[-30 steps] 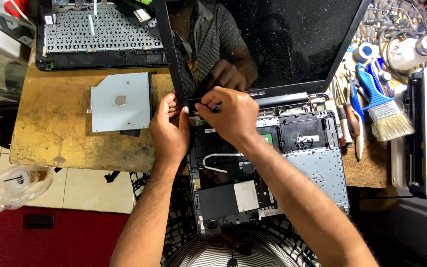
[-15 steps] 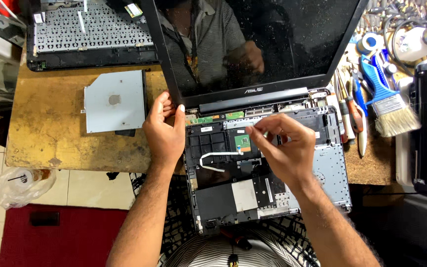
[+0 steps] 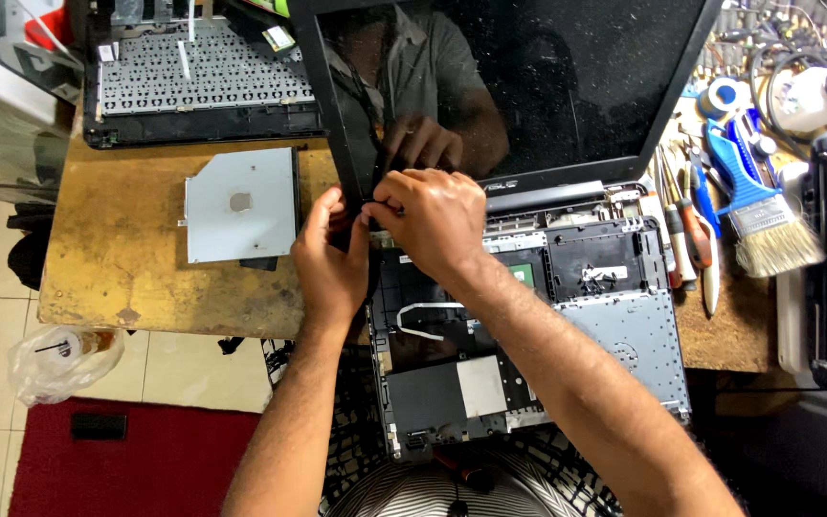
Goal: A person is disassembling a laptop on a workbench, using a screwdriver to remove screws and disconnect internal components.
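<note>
worn yellow-brown wooden table (image 3: 117, 258), scuffed surface. far left corner: black keyboard panel (image 3: 203, 81), underside up. in front of it, mid-surface: flat silver optical drive (image 3: 239, 206). opened laptop base (image 3: 528, 325) overhangs the near edge, its dark screen (image 3: 528, 86) raised toward the far edge. right edge: blue-handled paintbrush (image 3: 758, 206), screwdrivers (image 3: 689, 239) just beside the laptop, roll of tape (image 3: 723, 98) at the far right corner.
</note>
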